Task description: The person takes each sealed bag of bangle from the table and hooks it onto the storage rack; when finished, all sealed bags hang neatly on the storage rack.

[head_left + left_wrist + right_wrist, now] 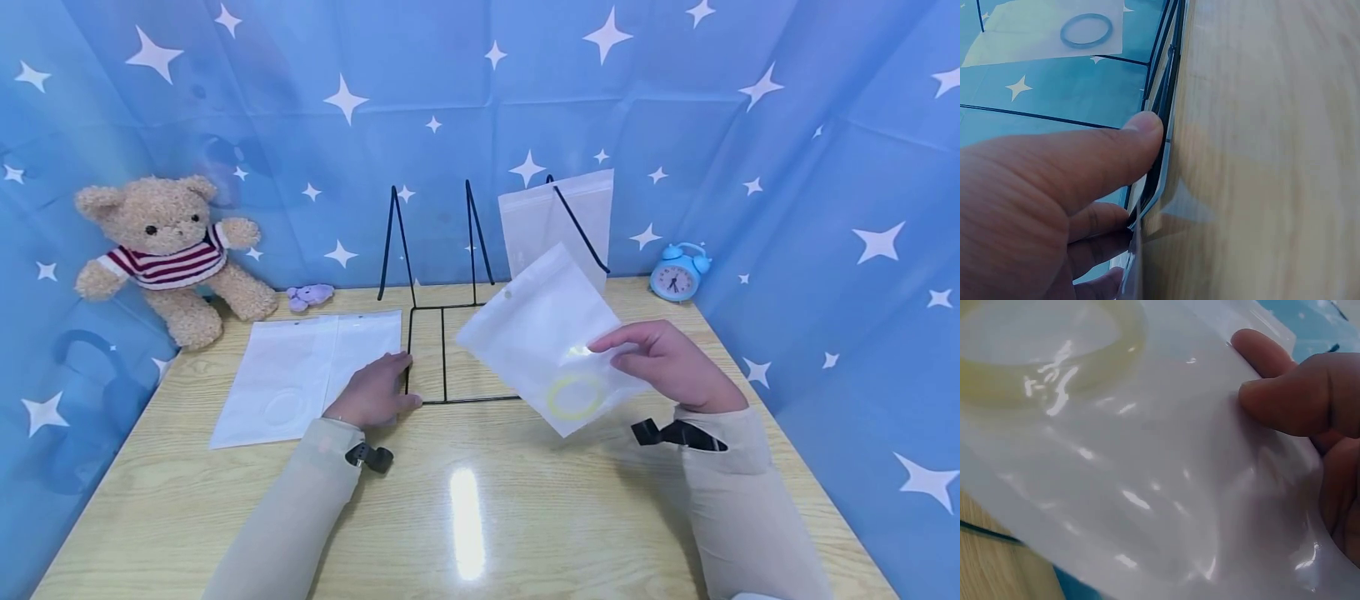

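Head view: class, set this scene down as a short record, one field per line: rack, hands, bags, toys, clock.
Rack: black wire, on the table
Left hand: holds the rack's left front corner
Right hand: pinches a white bag showing a yellow ring
Standing bag: at the rack's right end
Flat bags: overlapping, left of the rack
Bear: back left
Purple toy: beside the bear
Clock: blue, back right

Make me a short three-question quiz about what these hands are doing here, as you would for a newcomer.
1. True or false: the right hand holds a white bag with a yellow ring showing in it.
2. What does the left hand touch?
3. In the head view, the teddy bear sits toward which back corner of the table: A) left, B) right?

Key: 1 true; 2 the black wire rack; 3 A.
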### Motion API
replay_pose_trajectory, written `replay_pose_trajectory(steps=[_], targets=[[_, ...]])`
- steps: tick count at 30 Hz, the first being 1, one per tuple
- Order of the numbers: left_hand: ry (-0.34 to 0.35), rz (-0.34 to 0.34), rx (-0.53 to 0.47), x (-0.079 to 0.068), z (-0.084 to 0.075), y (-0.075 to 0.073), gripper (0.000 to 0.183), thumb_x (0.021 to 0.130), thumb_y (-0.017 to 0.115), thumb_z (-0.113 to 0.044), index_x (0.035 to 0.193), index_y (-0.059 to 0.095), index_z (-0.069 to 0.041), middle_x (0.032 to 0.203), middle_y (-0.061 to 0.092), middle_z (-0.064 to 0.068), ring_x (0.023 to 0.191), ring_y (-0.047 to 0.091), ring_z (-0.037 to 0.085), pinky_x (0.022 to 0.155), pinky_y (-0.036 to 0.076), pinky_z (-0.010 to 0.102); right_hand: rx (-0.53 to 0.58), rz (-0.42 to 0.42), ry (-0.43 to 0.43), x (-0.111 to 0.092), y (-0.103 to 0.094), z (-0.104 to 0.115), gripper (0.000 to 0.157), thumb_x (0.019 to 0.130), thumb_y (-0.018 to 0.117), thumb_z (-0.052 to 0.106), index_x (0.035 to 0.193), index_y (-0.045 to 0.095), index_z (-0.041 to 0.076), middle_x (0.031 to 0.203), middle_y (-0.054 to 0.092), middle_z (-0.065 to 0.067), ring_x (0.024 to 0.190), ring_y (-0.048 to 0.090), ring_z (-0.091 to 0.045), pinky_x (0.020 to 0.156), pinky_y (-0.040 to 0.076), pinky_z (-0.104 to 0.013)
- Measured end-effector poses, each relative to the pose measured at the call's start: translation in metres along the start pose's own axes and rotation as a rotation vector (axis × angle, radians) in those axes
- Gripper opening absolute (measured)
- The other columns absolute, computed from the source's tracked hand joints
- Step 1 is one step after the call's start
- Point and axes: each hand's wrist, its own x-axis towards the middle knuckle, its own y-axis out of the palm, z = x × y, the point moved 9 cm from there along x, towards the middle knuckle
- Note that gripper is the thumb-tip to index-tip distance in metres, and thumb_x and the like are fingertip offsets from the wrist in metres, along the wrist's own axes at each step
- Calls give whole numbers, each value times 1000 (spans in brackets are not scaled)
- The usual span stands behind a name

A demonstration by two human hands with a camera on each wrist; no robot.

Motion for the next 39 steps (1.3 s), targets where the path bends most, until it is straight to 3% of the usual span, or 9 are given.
replay_pose_trajectory(steps=[7, 13, 23, 27, 32, 35, 39], targets=[[6, 4, 12, 1, 0, 1, 85, 98, 77, -37, 163, 36, -3, 171, 33, 15, 159, 27, 40, 128, 28, 56, 33, -21, -72, -3, 7, 23, 29, 101, 61, -7, 124, 76, 2, 112, 74, 11, 80, 53, -11, 70, 52, -22], [10, 6, 13, 1, 0, 1, 84, 98, 77, -37, 163, 36, -2, 171, 33, 16, 159, 28, 40, 128, 28, 56, 18, -8, -108, -3, 13, 31, 32, 101, 61, -6, 129, 74, 3, 97, 70, 4, 79, 51, -14, 72, 49, -24], [-3, 4, -2, 1, 1, 1, 84, 97, 77, -37, 163, 36, -3, 171, 33, 15, 159, 27, 40, 129, 27, 56, 27, 47, -108, 0, 22, 33, 39, 104, 57, -5, 140, 68, 7, 69, 38, -2, 51, 25, -21, 55, 40, -33], [-4, 3, -3, 1, 1, 1, 84, 97, 77, -36, 163, 36, -3, 171, 33, 16, 159, 27, 40, 129, 27, 56, 16, 42, -118, 0, 22, 34, 40, 104, 57, -5, 141, 66, 7, 65, 38, -4, 48, 23, -20, 55, 40, -33], [-1, 1, -5, 1, 1, 1, 84, 97, 77, -36, 163, 36, -3, 171, 33, 16, 159, 28, 40, 128, 28, 56, -5, 45, -113, 0, 21, 33, 41, 105, 57, -3, 143, 65, 10, 54, 24, -4, 41, 21, -16, 50, 38, -34], [4, -1, -4, 1, 1, 1, 85, 97, 77, -36, 163, 36, -2, 171, 33, 16, 159, 28, 40, 128, 28, 56, 2, 70, -108, 1, 23, 30, 43, 107, 55, -2, 147, 62, 12, 56, 28, -3, 41, 22, -14, 51, 39, -35], [7, -1, -3, 0, 0, 1, 85, 97, 77, -36, 163, 36, -2, 171, 33, 16, 159, 28, 40, 128, 28, 56, 1, 111, -105, 2, 27, 25, 47, 108, 52, -1, 152, 57, 15, 73, 50, -2, 44, 22, -14, 53, 39, -35]])
